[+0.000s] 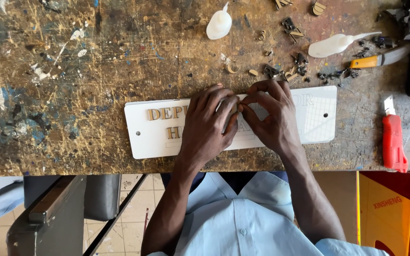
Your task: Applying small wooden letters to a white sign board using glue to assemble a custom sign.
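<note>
Fingers [233,110] of both hands pinching perhaps 1 small letter, white sign plate [153,142] beneath

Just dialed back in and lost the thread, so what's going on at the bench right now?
A person in a light blue shirt bends over a paint-spattered workbench. Both hands, the left hand and the right hand, press together on the middle of a white sign plate that already carries several tan raised letters. Loose cut letters, two white glue bottles, a yellow-handled knife and a red utility knife lie nearby.
</note>
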